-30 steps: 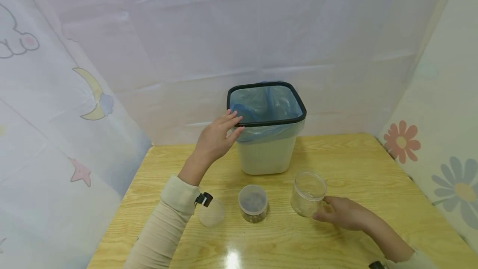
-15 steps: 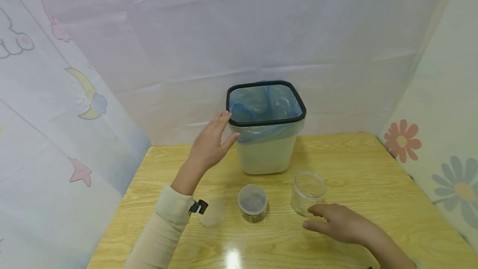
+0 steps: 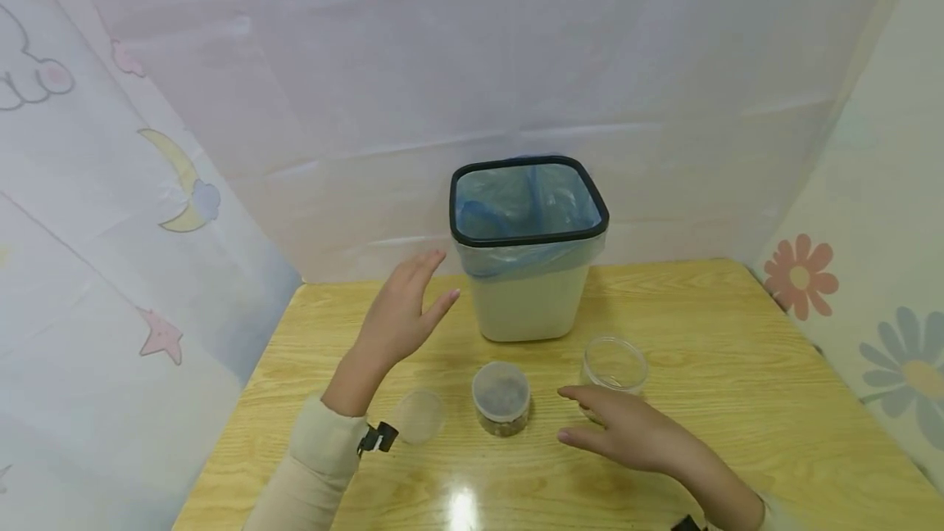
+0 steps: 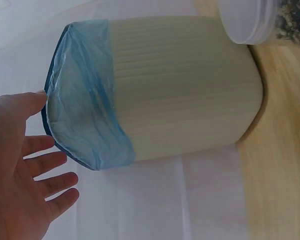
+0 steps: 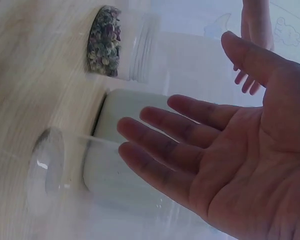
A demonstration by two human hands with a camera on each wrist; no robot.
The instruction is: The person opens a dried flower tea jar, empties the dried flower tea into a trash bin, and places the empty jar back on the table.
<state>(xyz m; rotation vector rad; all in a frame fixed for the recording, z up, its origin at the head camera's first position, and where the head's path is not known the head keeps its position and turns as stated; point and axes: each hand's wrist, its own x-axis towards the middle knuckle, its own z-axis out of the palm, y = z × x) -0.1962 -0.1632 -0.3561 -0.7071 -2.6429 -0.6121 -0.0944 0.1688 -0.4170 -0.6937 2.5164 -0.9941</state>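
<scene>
My left hand [image 3: 398,314] hovers in front of and left of the bin, fingers extended, holding nothing. The bin [image 3: 527,301] is pale, with a black rim and a blue bag lining it. My right hand [image 3: 627,430] is held with straight fingers over the near side of a clear jar [image 3: 616,363], partly hiding it; nothing is in its grasp. Between the hands stands a lidded jar [image 3: 501,400]. Dried flower-like bits [image 5: 105,42] fill its lower part in the right wrist view. Left of it a round translucent lid [image 3: 419,417] lies flat.
Everything stands on a wood-grain table [image 3: 686,310]. A pale cloth backdrop [image 3: 383,105] hangs right behind the bin, with printed sheets on both sides.
My left hand has drawn back from the bin's rim, toward me and slightly left. The right hand has let go of the clear jar and shifted left; the jar stays put.
</scene>
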